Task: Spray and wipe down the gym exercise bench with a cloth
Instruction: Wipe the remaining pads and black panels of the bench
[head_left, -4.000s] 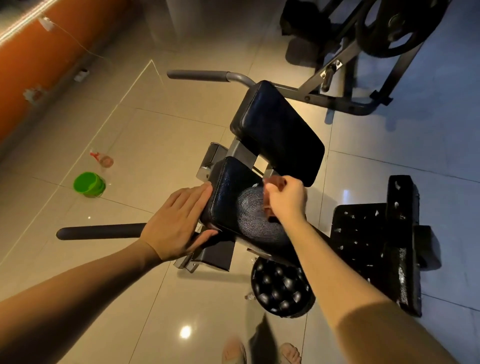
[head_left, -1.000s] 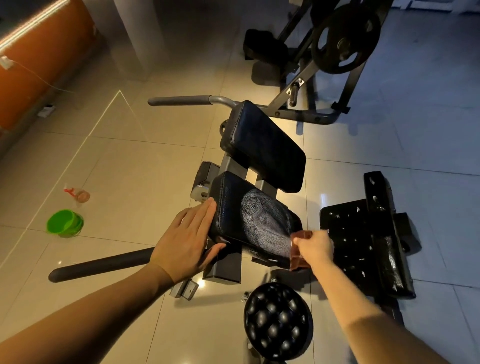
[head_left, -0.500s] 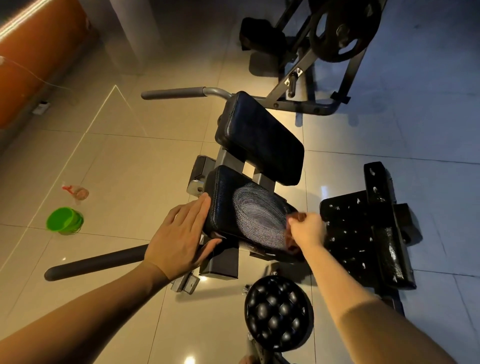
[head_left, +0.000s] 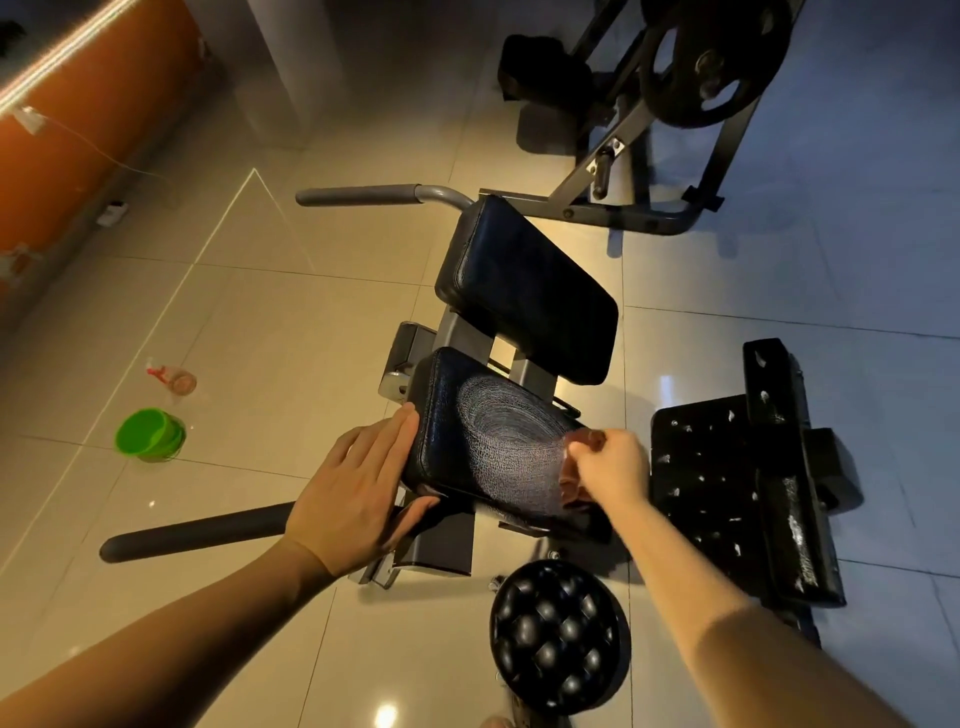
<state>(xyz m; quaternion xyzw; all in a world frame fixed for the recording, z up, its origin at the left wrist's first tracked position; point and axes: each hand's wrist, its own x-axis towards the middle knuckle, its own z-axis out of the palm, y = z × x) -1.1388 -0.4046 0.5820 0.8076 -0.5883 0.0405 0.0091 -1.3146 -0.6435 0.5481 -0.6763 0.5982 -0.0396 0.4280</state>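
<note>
One cloth (head_left: 570, 480), apparently bunched, inside grip of right hand (head_left: 612, 470).

We logged two pads in line at centre: near pad (head_left: 467, 441), far pad (head_left: 524, 291) just behind it. Left hand (head_left: 353, 493) lay on the near pad's left edge; right hand (head_left: 608, 467) held cloth (head_left: 574, 480) at its right edge. Lower handle (head_left: 192, 532) stuck out left, upper handle (head_left: 363, 196) left of far pad. Spray bottle (head_left: 174, 379) & tub (head_left: 150, 434) sat on floor (head_left: 260, 322) well left, bottle behind tub. Round pad (head_left: 558, 631) in front; weight plate (head_left: 711, 57) far back, right.
</note>
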